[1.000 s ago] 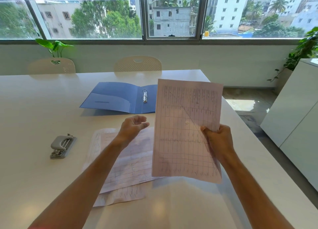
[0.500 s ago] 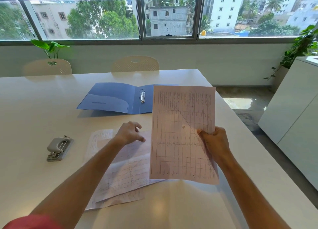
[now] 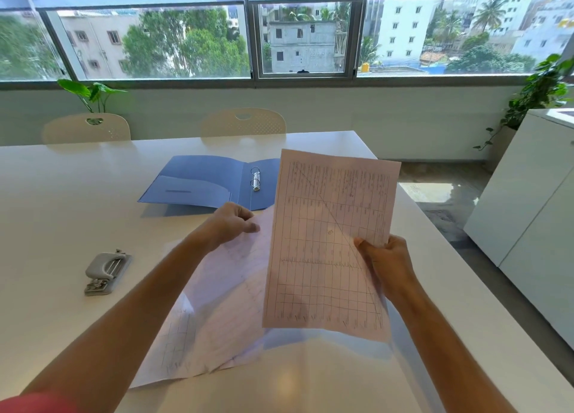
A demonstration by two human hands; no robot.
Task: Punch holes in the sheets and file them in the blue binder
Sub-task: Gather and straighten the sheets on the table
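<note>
My right hand (image 3: 388, 265) grips one gridded sheet (image 3: 323, 245) by its right edge and holds it upright above the table. My left hand (image 3: 233, 223) pinches the far edge of a second sheet (image 3: 230, 291) and lifts it off the table; this sheet is curved and blurred. Another sheet (image 3: 174, 341) lies flat under it. The blue binder (image 3: 202, 183) lies open at the far middle of the table, its metal rings (image 3: 255, 179) showing. A grey hole punch (image 3: 105, 271) sits to the left of my left arm.
The white table (image 3: 62, 195) stretches left and forward; its right edge drops to the floor. Two pale chairs (image 3: 243, 124) stand at the far side. A white cabinet (image 3: 534, 201) stands on the right, with plants by the window.
My left hand has come down from open in the air, closed on the top sheet on the table and raised its far edge. The sheet in my right hand stayed upright.
</note>
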